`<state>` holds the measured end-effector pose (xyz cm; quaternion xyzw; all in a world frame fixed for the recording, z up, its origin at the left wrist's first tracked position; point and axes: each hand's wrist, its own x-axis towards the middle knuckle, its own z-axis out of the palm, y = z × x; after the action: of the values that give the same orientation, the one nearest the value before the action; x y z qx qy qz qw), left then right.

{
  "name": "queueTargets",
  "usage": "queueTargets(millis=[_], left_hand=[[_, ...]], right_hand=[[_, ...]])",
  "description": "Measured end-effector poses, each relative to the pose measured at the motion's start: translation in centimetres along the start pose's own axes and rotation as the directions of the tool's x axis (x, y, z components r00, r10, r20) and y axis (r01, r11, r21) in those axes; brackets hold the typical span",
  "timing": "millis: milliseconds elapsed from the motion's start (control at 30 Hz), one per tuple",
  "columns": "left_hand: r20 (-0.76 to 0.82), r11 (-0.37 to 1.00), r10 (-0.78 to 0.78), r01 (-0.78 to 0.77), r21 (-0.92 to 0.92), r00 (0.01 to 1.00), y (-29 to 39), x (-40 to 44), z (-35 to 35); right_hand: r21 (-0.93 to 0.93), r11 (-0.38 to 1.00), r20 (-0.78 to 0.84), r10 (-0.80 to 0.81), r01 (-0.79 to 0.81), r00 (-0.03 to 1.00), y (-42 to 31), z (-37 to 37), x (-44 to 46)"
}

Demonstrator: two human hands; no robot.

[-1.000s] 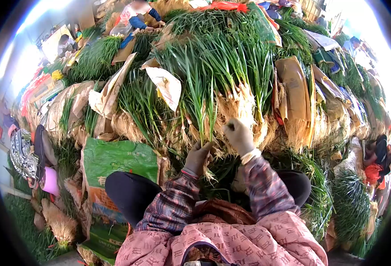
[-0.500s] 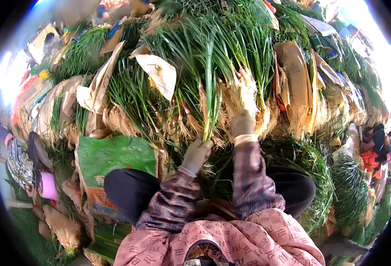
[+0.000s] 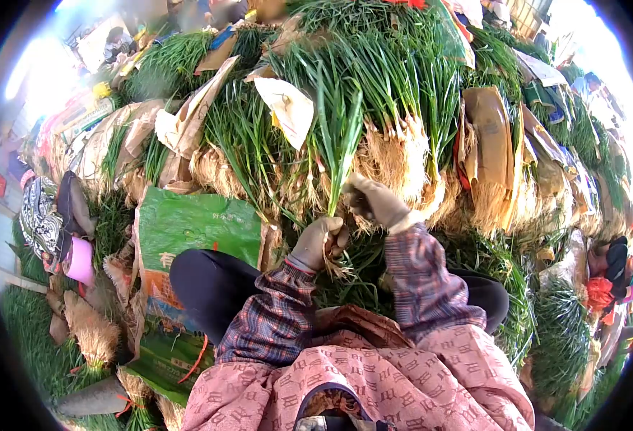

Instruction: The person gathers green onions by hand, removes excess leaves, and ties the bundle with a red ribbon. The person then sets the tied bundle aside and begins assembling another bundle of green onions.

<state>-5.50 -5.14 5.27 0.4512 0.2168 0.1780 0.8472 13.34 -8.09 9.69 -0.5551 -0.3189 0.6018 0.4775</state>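
My left hand, in a pale glove, is closed round the lower stems of a few long green onion plants, whose leaves point up and away. Some roots hang below its fingers. Just to the right and slightly higher, my right hand, gloved too, has its fingers curled beside those stems. What it holds, if anything, is too small to make out. Behind it lies a thick row of green onions with pale roots.
A green printed sack lies at left by my knee. Brown paper sheets stand among bundles at right. A white paper piece rests on the leaves. More onion bundles lie at right.
My right hand reached forward to the root row, then came back beside the stems in my left hand. My left hand keeps its hold, and the bunch in it looks fuller.
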Motion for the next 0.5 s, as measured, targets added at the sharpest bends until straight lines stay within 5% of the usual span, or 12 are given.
queueTargets(millis=[100,200,367,400,467,500], left_hand=[[-0.234,0.995,0.008,0.015,0.097,0.972,1.9,-1.3,1.9],[-0.301,0.986,0.078,-0.029,0.165,0.951,1.0,-0.9,0.7],[-0.388,0.975,0.067,0.023,0.222,0.919,0.4,-0.4,0.8],[-0.388,0.973,0.067,0.026,0.228,0.919,0.5,0.0,0.6],[-0.329,0.973,0.0,0.076,0.218,0.944,1.5,-0.2,0.4],[-0.295,0.977,-0.012,0.074,0.201,0.955,2.0,-0.5,0.3]], right_hand=[[-0.294,0.941,-0.157,-0.218,0.165,0.963,1.3,2.4,2.4],[-0.676,0.736,-0.265,-0.281,0.03,0.922,3.3,1.6,3.8],[-0.803,0.591,-0.192,-0.382,0.078,0.904,1.4,3.2,1.9],[-0.93,0.364,-0.143,-0.46,0.039,0.876,1.0,3.4,1.6],[-0.98,0.196,-0.106,-0.611,0.02,0.785,1.7,3.2,2.1],[-0.953,0.281,-0.245,-0.498,-0.113,0.832,1.4,2.5,2.6]])
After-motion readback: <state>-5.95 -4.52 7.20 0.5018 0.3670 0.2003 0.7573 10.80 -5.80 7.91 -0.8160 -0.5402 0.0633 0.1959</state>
